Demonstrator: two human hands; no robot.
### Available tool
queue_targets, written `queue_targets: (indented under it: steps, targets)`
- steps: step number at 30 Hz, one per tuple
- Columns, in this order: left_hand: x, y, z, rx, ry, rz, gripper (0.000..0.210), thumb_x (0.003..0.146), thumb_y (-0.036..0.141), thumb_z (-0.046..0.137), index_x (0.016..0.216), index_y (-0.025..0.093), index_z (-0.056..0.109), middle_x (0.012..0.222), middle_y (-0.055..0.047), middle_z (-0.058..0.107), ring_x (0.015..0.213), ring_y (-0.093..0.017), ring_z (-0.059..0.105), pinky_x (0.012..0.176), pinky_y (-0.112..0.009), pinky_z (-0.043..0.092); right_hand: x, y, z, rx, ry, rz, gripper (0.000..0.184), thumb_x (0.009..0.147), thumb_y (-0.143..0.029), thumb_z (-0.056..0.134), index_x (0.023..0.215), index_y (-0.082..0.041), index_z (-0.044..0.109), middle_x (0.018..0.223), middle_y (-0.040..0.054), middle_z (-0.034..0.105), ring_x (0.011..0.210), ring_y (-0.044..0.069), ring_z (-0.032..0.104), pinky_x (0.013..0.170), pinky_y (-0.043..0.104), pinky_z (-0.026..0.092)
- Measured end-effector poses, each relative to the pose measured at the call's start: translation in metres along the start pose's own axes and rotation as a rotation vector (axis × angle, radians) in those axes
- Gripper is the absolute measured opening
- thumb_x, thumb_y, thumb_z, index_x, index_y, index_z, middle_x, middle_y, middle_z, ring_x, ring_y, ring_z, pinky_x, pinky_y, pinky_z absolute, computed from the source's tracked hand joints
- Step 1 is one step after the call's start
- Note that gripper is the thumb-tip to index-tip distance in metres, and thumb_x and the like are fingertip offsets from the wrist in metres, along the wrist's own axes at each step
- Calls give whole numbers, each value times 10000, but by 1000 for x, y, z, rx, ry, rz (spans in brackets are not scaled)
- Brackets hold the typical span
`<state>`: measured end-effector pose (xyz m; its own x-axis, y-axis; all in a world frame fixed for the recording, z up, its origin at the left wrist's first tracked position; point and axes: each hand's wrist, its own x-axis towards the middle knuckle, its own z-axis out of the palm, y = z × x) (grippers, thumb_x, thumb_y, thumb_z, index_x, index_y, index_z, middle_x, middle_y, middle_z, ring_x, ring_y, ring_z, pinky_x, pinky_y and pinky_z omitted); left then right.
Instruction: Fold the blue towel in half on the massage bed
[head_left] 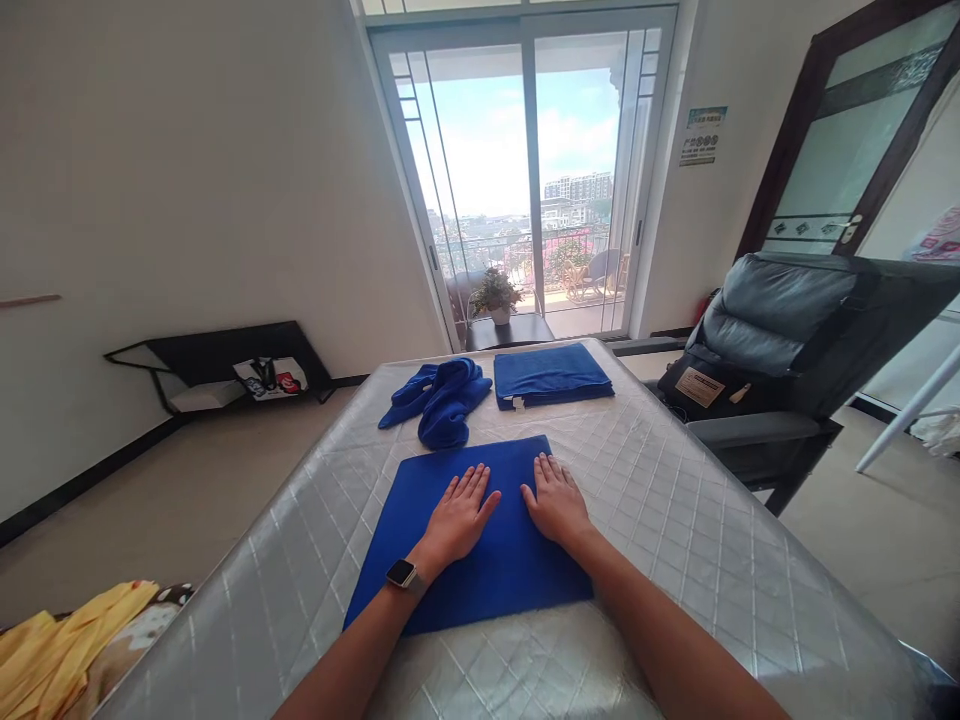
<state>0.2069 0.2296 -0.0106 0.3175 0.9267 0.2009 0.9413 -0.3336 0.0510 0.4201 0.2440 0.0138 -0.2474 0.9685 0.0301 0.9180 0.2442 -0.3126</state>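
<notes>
A blue cloth lies spread flat in front of me on the quilted silver mattress. My left hand rests palm down on the middle of the cloth, fingers stretched out, with a smartwatch on the wrist. Near the cloth's right edge my right hand also lies flat, its fingers extended. Just beyond the cloth sits a crumpled blue cloth. To its right is a neat stack of folded blue cloths with a small white tag.
A dark leather armchair with a black bag stands close to the mattress's right side. Beyond the far edge is a potted plant on a small seat. Yellow fabric lies at the lower left, and a black rack is by the wall.
</notes>
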Motion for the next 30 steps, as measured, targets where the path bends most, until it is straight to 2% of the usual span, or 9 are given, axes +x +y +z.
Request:
queue_targets:
  steps: [3, 6, 10, 21, 26, 30]
  targets:
    - [-30, -42, -4, 68, -29, -103, 599, 1042, 498, 238, 1557, 208, 328, 1617, -99, 328, 1505, -250, 273, 1222, -496, 251, -1, -1, -3, -2, -30, 6, 698, 1031, -477, 228, 1581, -48, 223, 1653, 114, 166, 1531, 233, 108, 1234, 395, 86]
    - [-60, -81, -7, 96, -61, -208, 654, 1034, 526, 214, 1560, 152, 311, 1626, -125, 294, 1513, -267, 245, 1225, -504, 233, -2, -1, -5, -25, -40, 4, 694, 1032, -469, 230, 1581, -45, 216, 1656, 109, 154, 1531, 235, 110, 1236, 392, 81]
    - [-85, -107, -5, 66, -43, -300, 730, 1025, 565, 142, 1566, 91, 270, 1631, -154, 266, 1512, -269, 246, 1225, -477, 242, 0, -1, -4, -58, -45, 8, 704, 1034, -481, 223, 1582, -40, 206, 1657, 112, 150, 1531, 232, 108, 1238, 391, 72]
    - [-86, -96, -15, -2, -35, -355, 829, 999, 642, 133, 1554, 43, 274, 1618, -197, 275, 1497, -276, 288, 1225, -463, 254, 2, 0, -1, -122, -48, 21, 700, 1039, -491, 204, 1587, -55, 196, 1658, 101, 165, 1531, 214, 110, 1239, 376, 88]
    - [-91, -93, -19, -3, 30, -314, 808, 1004, 631, 132, 1546, 60, 310, 1601, -203, 314, 1482, -284, 323, 1209, -470, 288, 0, -5, -3, -214, 1, 12, 659, 1043, -424, 222, 1579, -42, 226, 1649, 124, 200, 1527, 221, 133, 1235, 388, 105]
    - [-91, -88, -24, -1, 52, -298, 827, 1001, 638, 131, 1530, 35, 335, 1587, -220, 339, 1472, -289, 345, 1201, -469, 303, -14, -14, -13, -346, 38, -53, 622, 1038, -353, 241, 1565, -23, 261, 1641, 142, 215, 1529, 240, 121, 1239, 424, 65]
